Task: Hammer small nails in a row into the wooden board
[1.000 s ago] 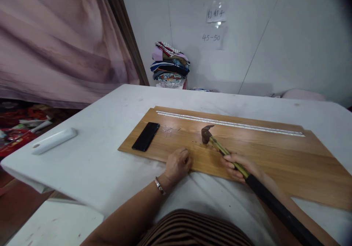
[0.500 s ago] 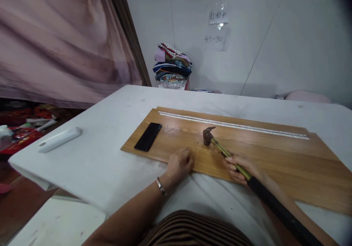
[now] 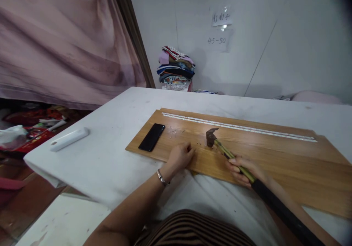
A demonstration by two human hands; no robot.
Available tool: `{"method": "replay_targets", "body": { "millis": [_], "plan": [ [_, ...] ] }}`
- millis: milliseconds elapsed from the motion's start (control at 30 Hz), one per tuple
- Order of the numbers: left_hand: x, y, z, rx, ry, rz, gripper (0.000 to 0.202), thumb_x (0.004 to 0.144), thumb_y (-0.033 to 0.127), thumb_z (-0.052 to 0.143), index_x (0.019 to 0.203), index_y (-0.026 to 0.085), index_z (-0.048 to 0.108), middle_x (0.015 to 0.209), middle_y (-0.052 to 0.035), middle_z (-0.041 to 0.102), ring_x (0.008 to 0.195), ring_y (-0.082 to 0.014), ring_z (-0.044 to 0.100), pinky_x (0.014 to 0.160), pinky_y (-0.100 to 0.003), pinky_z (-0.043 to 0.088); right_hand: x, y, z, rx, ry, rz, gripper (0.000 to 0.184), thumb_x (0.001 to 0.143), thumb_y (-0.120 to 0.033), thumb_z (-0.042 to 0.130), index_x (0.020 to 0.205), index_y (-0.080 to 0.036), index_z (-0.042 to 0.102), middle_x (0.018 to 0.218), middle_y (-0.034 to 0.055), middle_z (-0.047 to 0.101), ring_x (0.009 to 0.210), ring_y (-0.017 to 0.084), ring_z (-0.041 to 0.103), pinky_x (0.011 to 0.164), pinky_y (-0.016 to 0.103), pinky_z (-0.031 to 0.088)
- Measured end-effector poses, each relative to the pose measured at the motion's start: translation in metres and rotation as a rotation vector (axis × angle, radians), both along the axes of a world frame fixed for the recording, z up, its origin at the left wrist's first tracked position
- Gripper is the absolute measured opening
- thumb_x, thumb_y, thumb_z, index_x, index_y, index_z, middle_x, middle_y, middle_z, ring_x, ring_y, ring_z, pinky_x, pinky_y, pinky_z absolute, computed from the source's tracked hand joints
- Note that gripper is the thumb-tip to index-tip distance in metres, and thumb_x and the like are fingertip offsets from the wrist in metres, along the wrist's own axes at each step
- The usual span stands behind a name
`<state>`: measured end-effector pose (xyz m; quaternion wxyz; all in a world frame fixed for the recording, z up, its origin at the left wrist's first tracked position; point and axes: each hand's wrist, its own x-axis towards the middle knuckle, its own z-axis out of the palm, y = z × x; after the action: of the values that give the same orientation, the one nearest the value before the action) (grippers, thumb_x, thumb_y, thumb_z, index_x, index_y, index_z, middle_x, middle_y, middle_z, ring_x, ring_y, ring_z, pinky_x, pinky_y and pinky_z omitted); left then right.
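Observation:
A claw hammer (image 3: 227,152) is gripped in my right hand (image 3: 242,169), its head resting low over or on the wooden board (image 3: 269,158). Tiny nail heads or marks (image 3: 199,144) dot the board just left of the hammer head. My left hand (image 3: 181,156) is closed over the board's near side, fingers curled under; whether anything is in them is hidden. Several loose nails (image 3: 173,131) lie on the board beyond it, beside a black smartphone (image 3: 151,137).
Two thin white strips (image 3: 239,126) run along the board's far side. On the white table (image 3: 110,128) lies a long white object (image 3: 69,139) at left. Folded clothes (image 3: 176,69) are stacked behind the table, and a pink curtain (image 3: 63,44) hangs at left.
My left hand has moved slightly forward over the board, toward the loose nails. The view has shifted a little left; the hammer stays in nearly the same place on the board.

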<state>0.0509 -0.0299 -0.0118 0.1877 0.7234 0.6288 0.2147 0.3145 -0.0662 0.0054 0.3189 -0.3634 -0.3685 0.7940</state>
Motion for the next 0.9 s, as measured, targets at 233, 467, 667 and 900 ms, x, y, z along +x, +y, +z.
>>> {"method": "replay_targets", "body": {
  "millis": [233, 467, 667, 900],
  "plan": [
    [-0.009, 0.02, 0.003, 0.222, 0.229, -0.049, 0.017, 0.089, 0.021, 0.05, 0.074, 0.018, 0.057, 0.088, -0.0057, 0.062, 0.081, -0.0177, 0.057, 0.071, -0.028, 0.04, -0.003, 0.002, 0.006, -0.009, 0.023, 0.003, 0.046, 0.075, -0.033, 0.064, 0.118, -0.021, 0.05, 0.056, -0.0106, 0.045, 0.028, 0.002, 0.029, 0.024, 0.012, 0.027],
    [-0.008, 0.021, -0.007, 0.197, 0.264, -0.03, 0.02, 0.093, 0.026, 0.046, 0.078, 0.019, 0.058, 0.091, -0.0051, 0.063, 0.079, -0.0169, 0.058, 0.067, -0.028, 0.04, -0.005, 0.003, 0.003, -0.03, 0.01, 0.015, 0.047, 0.072, -0.033, 0.064, 0.115, -0.02, 0.051, 0.055, -0.0105, 0.045, 0.028, 0.002, 0.03, 0.024, 0.012, 0.027],
    [-0.009, 0.021, -0.007, 0.187, 0.248, -0.018, 0.019, 0.093, 0.026, 0.048, 0.078, 0.019, 0.057, 0.091, -0.0051, 0.063, 0.08, -0.0168, 0.06, 0.067, -0.028, 0.041, -0.004, -0.001, 0.007, -0.012, 0.027, 0.006, 0.052, 0.074, -0.033, 0.065, 0.121, -0.021, 0.05, 0.056, -0.0106, 0.046, 0.028, 0.002, 0.029, 0.024, 0.012, 0.029],
    [-0.01, 0.02, -0.007, 0.176, 0.231, -0.013, 0.018, 0.092, 0.026, 0.049, 0.077, 0.019, 0.057, 0.092, -0.0053, 0.064, 0.077, -0.0161, 0.059, 0.065, -0.027, 0.04, -0.007, 0.001, 0.002, -0.04, 0.022, 0.009, 0.055, 0.07, -0.036, 0.067, 0.119, -0.019, 0.051, 0.053, -0.0112, 0.046, 0.026, 0.002, 0.028, 0.023, 0.012, 0.027]
  ]
}}
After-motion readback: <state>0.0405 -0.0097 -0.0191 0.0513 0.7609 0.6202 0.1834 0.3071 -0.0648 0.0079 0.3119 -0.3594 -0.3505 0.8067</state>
